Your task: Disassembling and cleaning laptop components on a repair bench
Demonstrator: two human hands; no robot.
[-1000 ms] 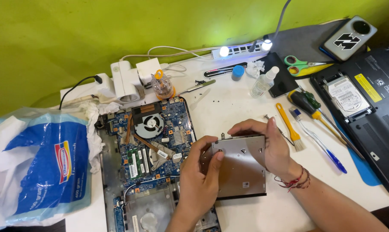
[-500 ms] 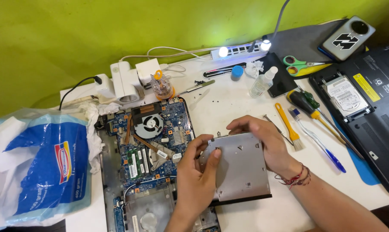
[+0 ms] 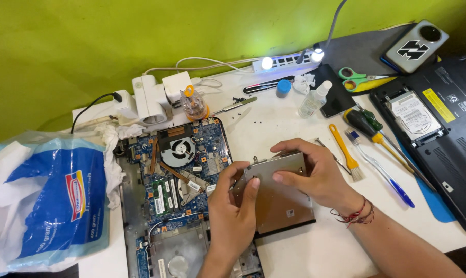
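Observation:
A flat silver optical drive (image 3: 282,198) lies tilted at the right edge of an opened laptop base (image 3: 184,185) with its blue circuit board and round fan exposed. My left hand (image 3: 233,211) grips the drive's near-left corner, thumb on its top plate. My right hand (image 3: 315,172) curls over the drive's far edge, fingertips pressing on the top-left part of the plate. A red thread bracelet circles my right wrist.
A blue and white plastic bag (image 3: 48,198) lies at the left. An orange brush (image 3: 346,152), blue toothbrush (image 3: 382,172), screwdrivers (image 3: 369,128), green scissors (image 3: 361,80), a small bottle (image 3: 312,100) and a second black laptop base (image 3: 438,128) sit to the right. White power adapters (image 3: 150,95) stand at the back.
Both hands have shifted the drive slightly; my right fingers now reach further across its top plate toward the left thumb. The drive stays tilted by the laptop's right edge.

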